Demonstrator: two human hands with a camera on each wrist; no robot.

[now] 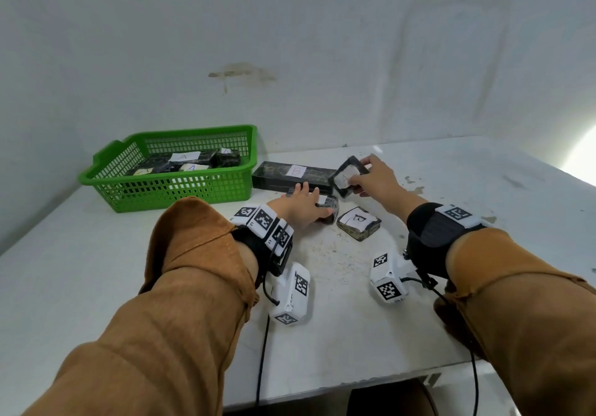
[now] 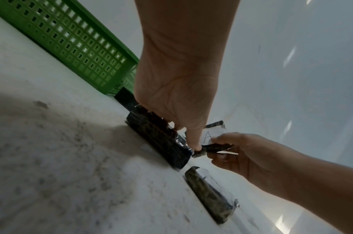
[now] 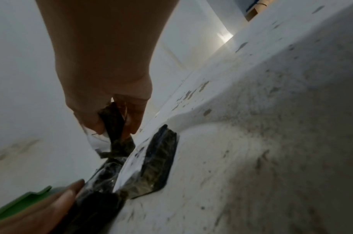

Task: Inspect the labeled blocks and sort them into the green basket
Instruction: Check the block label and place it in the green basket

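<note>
The green basket (image 1: 180, 189) stands at the back left and holds several dark blocks with white "A" labels. My right hand (image 1: 371, 180) pinches a small square block labelled "A" (image 1: 345, 180), tilted above the table; it also shows in the left wrist view (image 2: 213, 134). My left hand (image 1: 303, 206) lies over another dark wrapped block (image 1: 330, 212), fingers straight across its top and thumb against its near side. This block's label is mostly hidden. A small block marked "B" (image 1: 358, 223) lies flat just in front of my right hand. A long block marked "B" (image 1: 277, 173) lies beside the basket.
The white table (image 1: 354, 319) is stained and ends at a front edge close to me. A white wall stands right behind the basket and the long block. Black cables hang from my wrist units over the front edge.
</note>
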